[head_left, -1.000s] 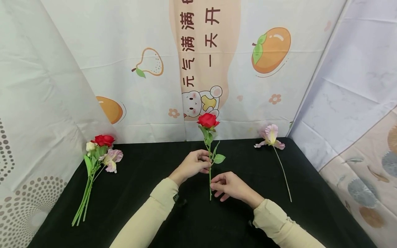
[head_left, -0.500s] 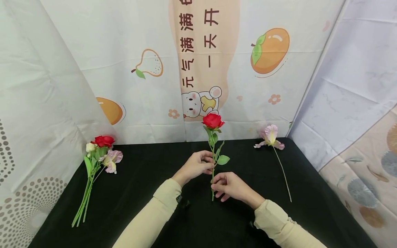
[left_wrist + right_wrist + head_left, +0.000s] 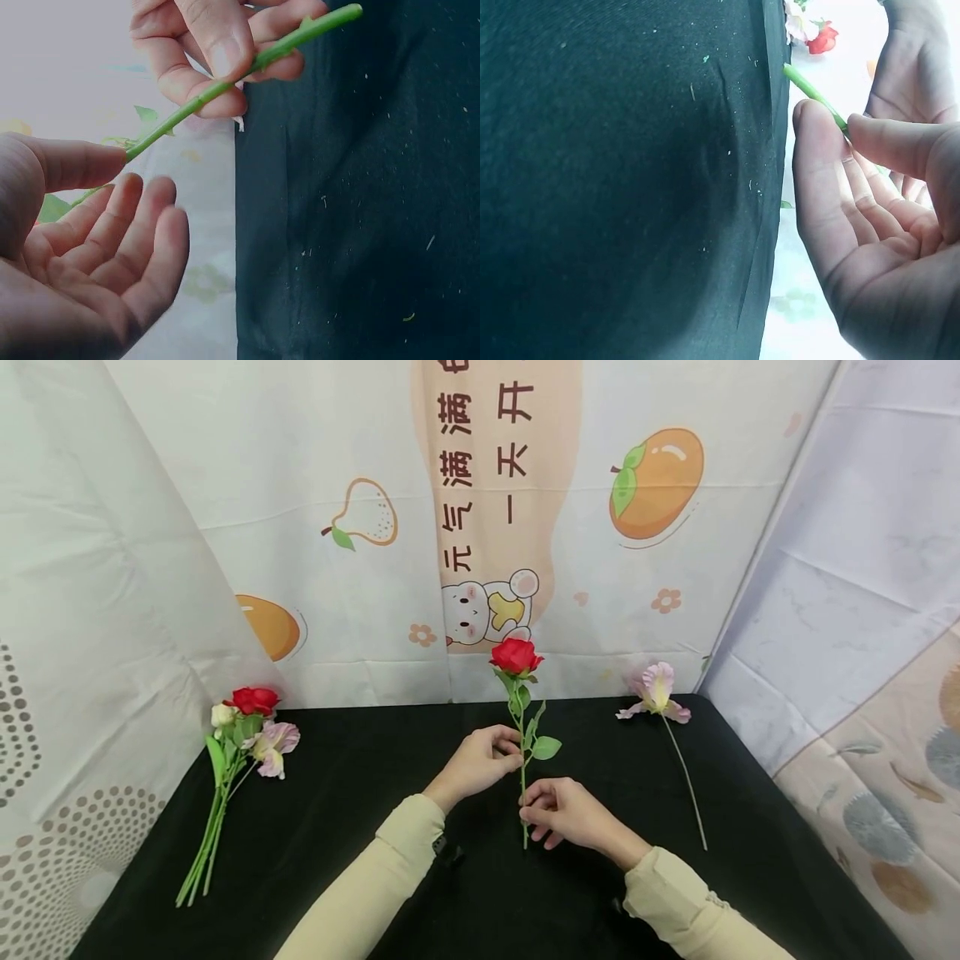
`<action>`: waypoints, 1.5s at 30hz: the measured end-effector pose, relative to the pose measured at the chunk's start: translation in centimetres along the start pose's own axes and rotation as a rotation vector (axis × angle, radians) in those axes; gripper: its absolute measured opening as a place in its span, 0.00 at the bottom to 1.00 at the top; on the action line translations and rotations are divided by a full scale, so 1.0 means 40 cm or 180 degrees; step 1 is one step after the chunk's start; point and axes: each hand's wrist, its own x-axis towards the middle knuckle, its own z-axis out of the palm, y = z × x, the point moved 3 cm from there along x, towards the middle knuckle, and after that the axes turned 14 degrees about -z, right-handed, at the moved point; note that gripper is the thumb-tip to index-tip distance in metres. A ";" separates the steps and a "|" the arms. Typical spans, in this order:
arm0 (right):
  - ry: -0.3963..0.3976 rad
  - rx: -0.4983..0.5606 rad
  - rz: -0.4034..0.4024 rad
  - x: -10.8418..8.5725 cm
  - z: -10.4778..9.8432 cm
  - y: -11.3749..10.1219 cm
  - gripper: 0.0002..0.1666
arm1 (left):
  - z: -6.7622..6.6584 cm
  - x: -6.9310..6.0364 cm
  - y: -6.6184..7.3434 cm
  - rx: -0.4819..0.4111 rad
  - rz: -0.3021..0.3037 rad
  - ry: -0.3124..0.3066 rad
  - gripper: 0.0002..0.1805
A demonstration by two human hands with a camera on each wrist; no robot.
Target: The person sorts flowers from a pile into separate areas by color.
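A single red rose with green leaves stands nearly upright between both hands, over the middle of the black-covered table. My left hand pinches its stem between thumb and fingers just under the leaves. Lower down, near the cut end, my right hand pinches the same stem. In the left wrist view the green stem runs slanting through both hands and bears small thorns. Only the short lower end of the stem sticks out past the right thumb and forefinger in the right wrist view.
At the left of the table lies a bunch of flowers with a red rose, a white bloom and a pink-purple iris. A single pink-purple iris lies at the right. Printed cloth hangs behind.
Both hands and the rose have shifted slightly to the right, and the bloom sits a little to the right of where it was. The other flowers lie as before.
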 end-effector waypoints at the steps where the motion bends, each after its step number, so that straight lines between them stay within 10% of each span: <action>1: -0.0003 0.0001 0.0014 -0.001 -0.001 0.001 0.09 | 0.000 -0.002 0.001 0.0056 0.0026 0.0026 0.16; 16: 0.0070 -0.0102 0.0060 -0.031 -0.049 0.022 0.10 | -0.058 -0.062 -0.039 0.0396 0.0218 0.0162 0.11; 45: 0.0091 -0.0030 0.0257 -0.074 -0.107 0.062 0.11 | -0.172 -0.146 -0.143 0.0492 -0.0103 0.0368 0.08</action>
